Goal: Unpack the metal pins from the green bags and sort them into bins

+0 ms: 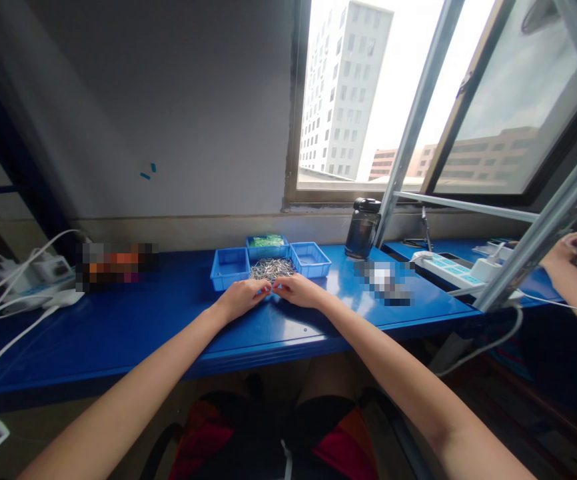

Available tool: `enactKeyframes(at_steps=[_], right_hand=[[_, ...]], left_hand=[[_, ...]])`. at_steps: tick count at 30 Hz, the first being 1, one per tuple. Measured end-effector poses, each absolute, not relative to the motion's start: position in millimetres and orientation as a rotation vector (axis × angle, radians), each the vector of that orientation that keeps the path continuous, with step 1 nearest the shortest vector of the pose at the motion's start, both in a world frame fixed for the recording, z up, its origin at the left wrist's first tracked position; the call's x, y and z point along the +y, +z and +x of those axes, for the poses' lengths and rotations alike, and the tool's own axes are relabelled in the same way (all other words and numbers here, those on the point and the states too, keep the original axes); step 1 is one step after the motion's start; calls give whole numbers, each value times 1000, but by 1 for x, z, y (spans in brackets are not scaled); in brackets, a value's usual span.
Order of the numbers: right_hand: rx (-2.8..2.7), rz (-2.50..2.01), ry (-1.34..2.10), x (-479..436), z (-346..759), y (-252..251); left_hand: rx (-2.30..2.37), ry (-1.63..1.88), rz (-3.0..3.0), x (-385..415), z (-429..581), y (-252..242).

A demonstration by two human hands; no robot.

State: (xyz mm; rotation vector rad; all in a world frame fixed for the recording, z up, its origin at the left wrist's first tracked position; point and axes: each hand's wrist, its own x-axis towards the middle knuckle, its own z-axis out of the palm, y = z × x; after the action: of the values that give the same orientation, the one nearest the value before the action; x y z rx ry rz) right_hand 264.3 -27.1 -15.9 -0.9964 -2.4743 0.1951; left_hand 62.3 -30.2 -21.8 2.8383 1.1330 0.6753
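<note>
My left hand point(245, 297) and my right hand point(296, 291) meet fingertip to fingertip just in front of a heap of small metal pieces point(272, 269). Both are pinched closed; whatever lies between the fingers is too small to make out. The heap sits between a blue bin on the left point(231, 265) and another blue bin on the right point(310, 259). Behind it, a third blue bin point(267, 251) holds green packets point(267, 241).
The blue table point(158, 333) runs along the wall beneath a window. A dark bottle point(363, 228) and a power strip point(448, 270) stand to the right, near metal posts. White cables point(13, 320) lie at far left. Another person's hand point(566, 250) shows at far right.
</note>
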Motion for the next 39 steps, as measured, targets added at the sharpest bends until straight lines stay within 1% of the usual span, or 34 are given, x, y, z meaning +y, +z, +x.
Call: enactKeyframes(at_steps=[14, 30, 39], right_hand=[[-2413, -1027, 197, -22, 269, -17], [-2477, -1002, 210, -24, 264, -21], [-2392, -1033, 204, -21, 266, -18]], left_hand=[[1246, 714, 2770, -32, 60, -18], [979, 757, 2934, -38, 63, -16], [1263, 762, 2854, -36, 63, -17]])
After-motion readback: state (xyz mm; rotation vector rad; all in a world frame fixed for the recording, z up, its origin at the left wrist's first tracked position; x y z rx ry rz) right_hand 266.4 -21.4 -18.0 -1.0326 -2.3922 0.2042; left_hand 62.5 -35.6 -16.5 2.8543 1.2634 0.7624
